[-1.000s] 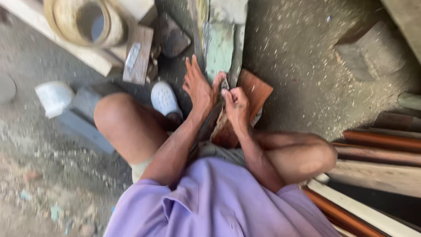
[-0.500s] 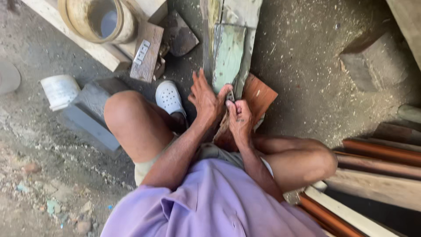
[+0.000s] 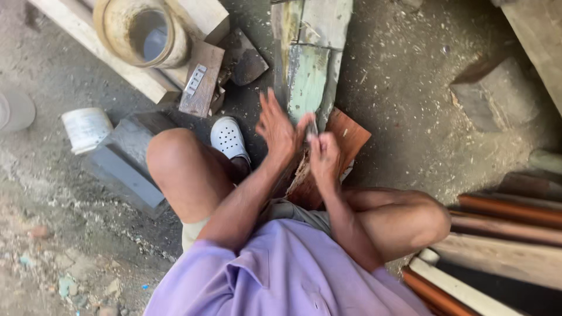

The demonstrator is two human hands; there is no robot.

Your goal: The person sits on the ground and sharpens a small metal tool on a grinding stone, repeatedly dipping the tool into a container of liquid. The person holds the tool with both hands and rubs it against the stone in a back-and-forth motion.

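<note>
Left hand lying open, fingers spread, pressing flat on weathered greenish plank – paint flaking, grain rough. Right hand clenching around small dark tool, tip meeting plank's near end. Reddish-brown board lying beneath – splintered edge.

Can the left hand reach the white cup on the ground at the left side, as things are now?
Probably not without leaning. The left hand rests by the green plank, and the raised left knee and a grey block lie between it and the white cup.
</note>
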